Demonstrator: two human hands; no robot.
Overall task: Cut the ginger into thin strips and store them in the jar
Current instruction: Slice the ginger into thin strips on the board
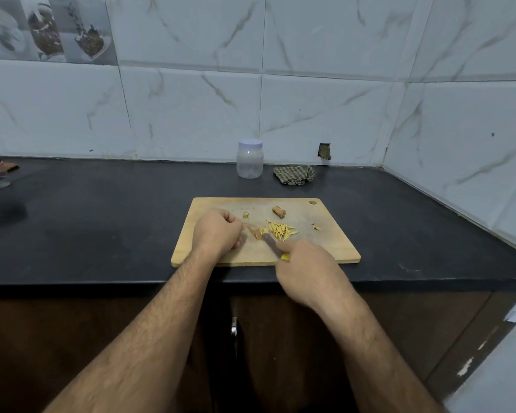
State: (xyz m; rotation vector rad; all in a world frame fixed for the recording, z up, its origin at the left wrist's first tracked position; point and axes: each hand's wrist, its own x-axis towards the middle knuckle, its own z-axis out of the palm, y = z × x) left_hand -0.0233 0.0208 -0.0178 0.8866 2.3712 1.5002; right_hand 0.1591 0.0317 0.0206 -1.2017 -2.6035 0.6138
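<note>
The brown-skinned ginger piece [254,231] lies on the pale wooden cutting board [334,248], just right of your left hand [218,232], whose curled fingers pin it. Your right hand [306,268] grips the yellow-handled knife [273,244], blade on the ginger. Cut yellow strips [281,230] lie just right. The clear lidded plastic jar [250,159] stands far behind.

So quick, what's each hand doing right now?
Left hand: fingers curled, holding down the ginger piece being cut.
Right hand: gripping the knife.
</note>
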